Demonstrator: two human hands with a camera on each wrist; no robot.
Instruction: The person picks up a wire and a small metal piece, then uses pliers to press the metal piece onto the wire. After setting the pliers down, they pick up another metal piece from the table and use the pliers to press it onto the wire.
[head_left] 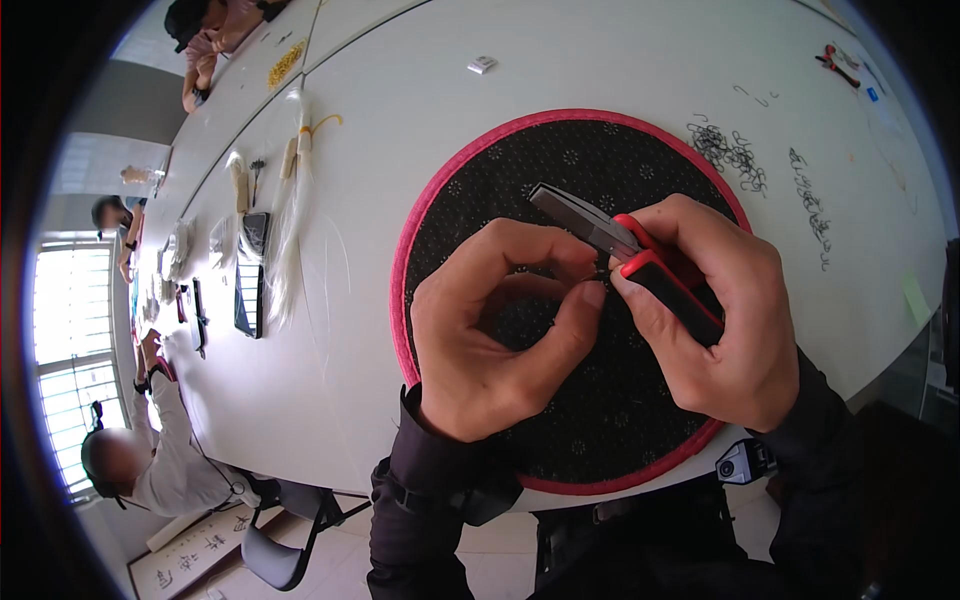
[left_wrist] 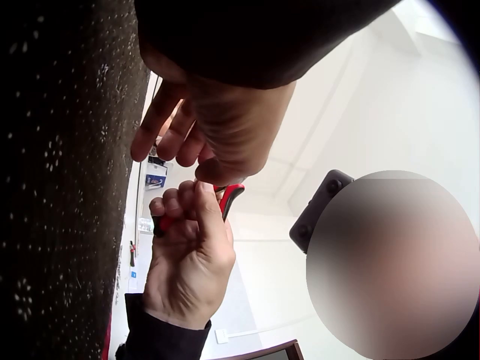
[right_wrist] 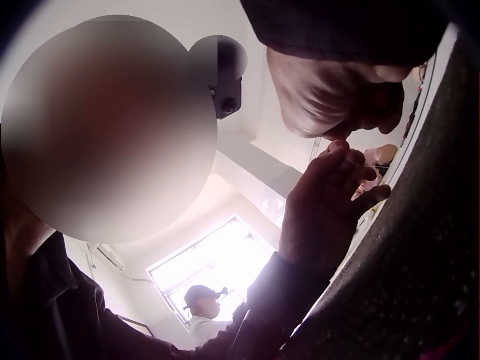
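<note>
**Held pliers (head_left: 620, 237) aslant, just past the left fingertips (head_left: 592, 294)**

Gripped the pliers in the right hand (head_left: 750, 305), with fingers curled round the red-and-black handles (head_left: 672, 297). Held the nose (head_left: 580, 218) up and leftward in the head view, along a long axis from lower right to upper left, beside the far side of the left forefinger. Held thumb and forefinger of the left hand (head_left: 460, 330) in a ring, with tips close together near the right thumb; could not make out any tiny thing between. Held both above the round mat (head_left: 580, 435), with the right nearer the black hooks (head_left: 710, 145).
</note>
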